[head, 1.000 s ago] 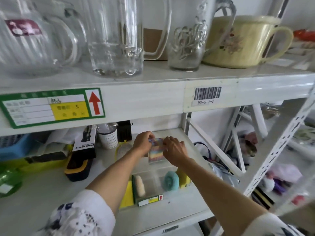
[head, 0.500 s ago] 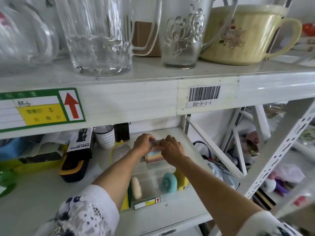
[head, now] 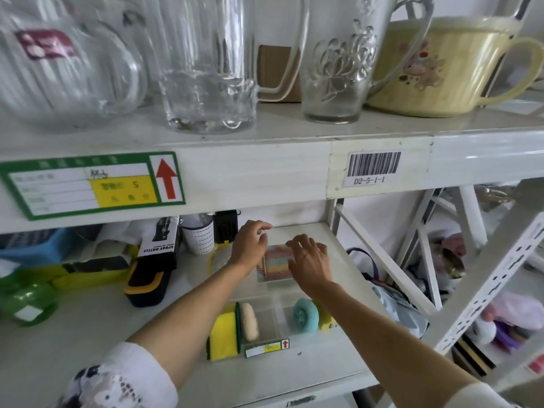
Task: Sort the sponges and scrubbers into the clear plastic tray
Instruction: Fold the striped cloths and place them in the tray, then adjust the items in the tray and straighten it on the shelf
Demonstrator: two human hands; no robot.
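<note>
A clear plastic tray (head: pixel 266 338) with compartments sits on the lower shelf. A rainbow-striped sponge (head: pixel 275 267) lies in its far compartment. My right hand (head: pixel 310 262) curls over the sponge's right and far edge. My left hand (head: pixel 250 242) hovers at its left edge with fingers spread and lifted. The near compartments hold a cream scrubber (head: pixel 249 320) and a teal round scrubber (head: pixel 304 315). A yellow sponge (head: pixel 225 334) with a green edge stands against the tray's left side, and another yellow sponge (head: pixel 326 319) is at its right. A silver mesh scrubber (head: pixel 220 257) lies on the shelf left of my left wrist.
The upper shelf edge (head: pixel 265 178) hangs close above, carrying glass jugs (head: pixel 206 69) and a yellow mug (head: pixel 441 66). A black-and-yellow spray bottle pack (head: pixel 153 266) and a white cup (head: pixel 197 235) stand left of the tray. White rack braces (head: pixel 382 260) rise at the right.
The rainbow sponge has settled lower into the far compartment. My left hand's fingers have come off it and spread. My right hand stays on it.
</note>
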